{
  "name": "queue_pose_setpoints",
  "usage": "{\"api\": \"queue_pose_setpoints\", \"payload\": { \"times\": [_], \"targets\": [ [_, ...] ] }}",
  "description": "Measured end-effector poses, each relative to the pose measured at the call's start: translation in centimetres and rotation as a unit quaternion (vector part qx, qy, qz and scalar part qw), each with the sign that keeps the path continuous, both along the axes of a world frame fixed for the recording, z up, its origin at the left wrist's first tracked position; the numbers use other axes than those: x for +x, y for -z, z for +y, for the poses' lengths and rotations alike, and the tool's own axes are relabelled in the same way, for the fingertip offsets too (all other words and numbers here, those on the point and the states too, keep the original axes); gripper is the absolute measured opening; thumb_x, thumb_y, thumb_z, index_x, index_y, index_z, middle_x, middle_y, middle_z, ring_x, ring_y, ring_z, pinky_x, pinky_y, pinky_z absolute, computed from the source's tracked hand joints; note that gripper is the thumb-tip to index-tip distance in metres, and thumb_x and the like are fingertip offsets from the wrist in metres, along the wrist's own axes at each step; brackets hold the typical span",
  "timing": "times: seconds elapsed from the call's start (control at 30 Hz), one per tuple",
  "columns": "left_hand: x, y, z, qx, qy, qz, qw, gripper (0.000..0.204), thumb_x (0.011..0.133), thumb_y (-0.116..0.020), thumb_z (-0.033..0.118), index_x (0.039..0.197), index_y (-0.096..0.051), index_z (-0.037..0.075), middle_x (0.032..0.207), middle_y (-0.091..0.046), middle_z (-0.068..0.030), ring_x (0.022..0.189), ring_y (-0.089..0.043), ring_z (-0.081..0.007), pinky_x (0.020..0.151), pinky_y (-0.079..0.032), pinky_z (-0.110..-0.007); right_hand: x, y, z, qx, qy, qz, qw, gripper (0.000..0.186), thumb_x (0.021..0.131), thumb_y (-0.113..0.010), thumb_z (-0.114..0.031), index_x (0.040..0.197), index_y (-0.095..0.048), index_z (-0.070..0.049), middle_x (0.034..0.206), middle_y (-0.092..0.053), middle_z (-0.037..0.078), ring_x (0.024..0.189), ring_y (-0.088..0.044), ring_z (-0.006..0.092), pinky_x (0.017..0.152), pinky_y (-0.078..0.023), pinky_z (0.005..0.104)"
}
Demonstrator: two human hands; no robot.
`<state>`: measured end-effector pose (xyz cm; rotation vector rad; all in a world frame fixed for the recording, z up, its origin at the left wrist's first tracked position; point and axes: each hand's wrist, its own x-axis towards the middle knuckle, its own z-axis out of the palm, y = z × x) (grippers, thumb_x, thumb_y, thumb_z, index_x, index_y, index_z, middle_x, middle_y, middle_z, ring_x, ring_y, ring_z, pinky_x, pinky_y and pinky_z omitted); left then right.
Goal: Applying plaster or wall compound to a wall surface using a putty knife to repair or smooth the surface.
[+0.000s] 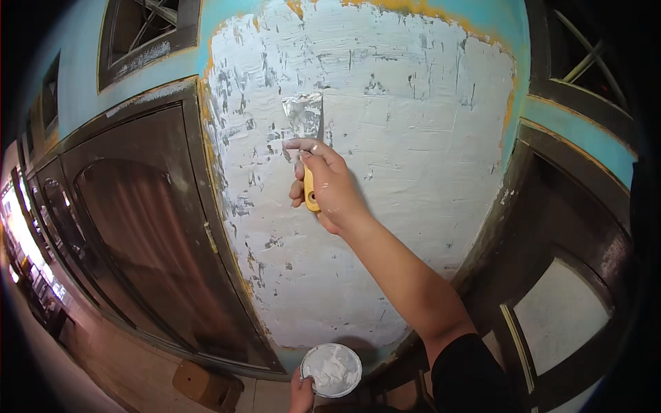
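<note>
My right hand is closed round the yellow handle of a putty knife, index finger stretched along it. The knife's wide blade, smeared with white putty, is against or very close to the wall. White and grey filler covers that wall, with darker patches and scratches showing through. Low in front of me, my left hand grips the rim of a round bowl, its thumb over the edge. White putty lies in the bowl. Most of the left hand's fingers are hidden beneath it.
Turquoise and orange paint borders the filled area. A dark wooden door stands on the left, another dark door with a pale panel on the right. A brown stool sits on the tiled floor at lower left.
</note>
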<state>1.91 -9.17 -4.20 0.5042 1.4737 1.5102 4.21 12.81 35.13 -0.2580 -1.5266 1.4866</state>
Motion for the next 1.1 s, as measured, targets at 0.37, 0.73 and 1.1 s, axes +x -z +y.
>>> {"api": "queue_pose_setpoints", "payload": {
  "times": [0.37,0.73,1.1],
  "targets": [
    [-1.1,1.6,1.0,0.107,0.002,-0.003,0.994,0.042,0.081,-0.041,-0.003,0.122,-0.048,-0.003,0.114,-0.058,-0.0104,0.106,-0.052,-0.0178,0.095,-0.038,-0.029,-2.3,1.0,-0.9,-0.044,0.01,0.087,0.995,0.024,0.098,-0.043,-0.018,0.116,-0.055,-0.009,0.081,-0.05,0.004,0.055,-0.053,0.0131,0.049,-0.045,0.0287],
    [-1.6,0.1,0.4,0.046,-0.021,0.005,0.999,0.042,0.085,-0.046,0.011,0.124,-0.049,-0.005,0.112,-0.059,-0.0134,0.103,-0.054,-0.0215,0.09,-0.041,-0.032,-2.2,2.8,-0.7,-0.058,0.003,0.102,0.993,0.028,0.099,-0.04,-0.016,0.122,-0.054,-0.009,0.083,-0.048,0.004,0.054,-0.053,0.0127,0.047,-0.045,0.0281],
    [-2.1,2.8,0.5,0.111,0.003,0.02,0.994,0.046,0.08,-0.04,-0.004,0.125,-0.047,-0.003,0.118,-0.057,-0.0114,0.11,-0.052,-0.0191,0.097,-0.038,-0.029,-1.8,4.6,-0.8,-0.071,0.007,0.106,0.992,0.028,0.099,-0.041,-0.019,0.122,-0.054,-0.009,0.082,-0.048,0.004,0.054,-0.052,0.0124,0.047,-0.044,0.0278]
  ]
}}
